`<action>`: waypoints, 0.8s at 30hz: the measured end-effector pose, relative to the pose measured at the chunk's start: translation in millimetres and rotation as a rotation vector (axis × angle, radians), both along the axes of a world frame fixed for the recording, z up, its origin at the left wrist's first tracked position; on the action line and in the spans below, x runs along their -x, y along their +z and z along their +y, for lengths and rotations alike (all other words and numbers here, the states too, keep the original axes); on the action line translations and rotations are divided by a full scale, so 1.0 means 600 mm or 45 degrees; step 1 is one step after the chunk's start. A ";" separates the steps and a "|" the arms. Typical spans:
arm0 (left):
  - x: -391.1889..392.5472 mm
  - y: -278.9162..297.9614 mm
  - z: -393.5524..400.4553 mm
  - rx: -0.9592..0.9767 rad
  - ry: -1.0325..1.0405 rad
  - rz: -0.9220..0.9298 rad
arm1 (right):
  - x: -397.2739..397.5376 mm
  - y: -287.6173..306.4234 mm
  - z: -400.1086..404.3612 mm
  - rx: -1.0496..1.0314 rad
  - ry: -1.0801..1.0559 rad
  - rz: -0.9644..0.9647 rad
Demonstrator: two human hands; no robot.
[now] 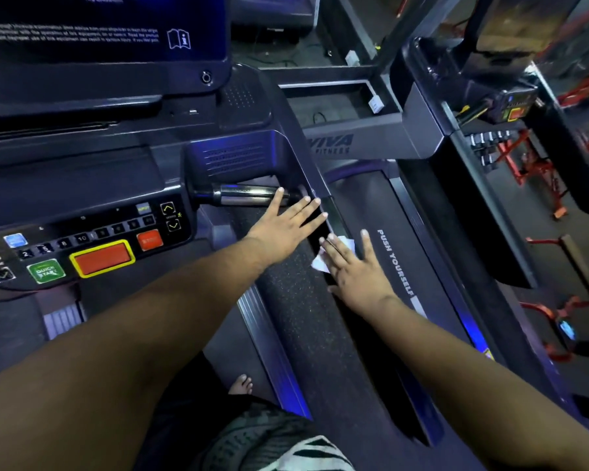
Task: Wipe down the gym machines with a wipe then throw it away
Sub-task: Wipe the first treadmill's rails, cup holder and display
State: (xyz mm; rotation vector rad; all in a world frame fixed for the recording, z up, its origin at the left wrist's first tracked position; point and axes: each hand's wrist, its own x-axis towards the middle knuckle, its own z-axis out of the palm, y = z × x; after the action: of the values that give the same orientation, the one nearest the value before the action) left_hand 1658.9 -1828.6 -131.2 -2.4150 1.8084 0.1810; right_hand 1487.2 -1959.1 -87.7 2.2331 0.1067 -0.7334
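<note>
Right hand (356, 266) fingers straight, spread, flat on white wipe (320, 261), pressing it onto treadmill side rail (340, 229). Left hand (283, 226) open, fingers splayed, holding nothing, fingertips at chrome grip bar (249, 195). Console (82, 246) left, red stop button (101, 258) alongside green start.

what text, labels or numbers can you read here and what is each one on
"PUSH YOURSELF" on the treadmill side rail, beside the right hand pressing the wipe.
"VIVA FITNESS" on the motor cover.
"QUICK START" on the green button.
"2", "5", "8", "10" on the speed keys; further keys are blurred.
Red button: label blurred.
Screen: small print and top line too blurred to read; an "i" manual icon shows.
</note>
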 end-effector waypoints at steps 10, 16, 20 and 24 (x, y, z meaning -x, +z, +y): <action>0.049 -0.019 -0.006 -0.001 0.052 0.008 | 0.134 -0.023 0.018 -0.111 0.108 0.247; 0.096 -0.017 -0.016 0.012 -0.019 0.013 | 0.124 0.022 -0.037 -0.425 0.009 -0.272; 0.144 -0.022 -0.017 0.027 -0.098 0.027 | 0.226 -0.013 -0.033 -0.433 0.079 -0.164; 0.191 -0.034 -0.004 0.043 -0.150 0.027 | 0.356 -0.038 0.006 -0.171 0.078 0.159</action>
State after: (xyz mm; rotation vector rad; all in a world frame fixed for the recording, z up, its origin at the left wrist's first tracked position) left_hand 1544.2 -1831.1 -151.5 -2.3282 1.9716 0.1666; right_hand 1273.3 -1955.4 -110.7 2.2983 0.2923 -0.8537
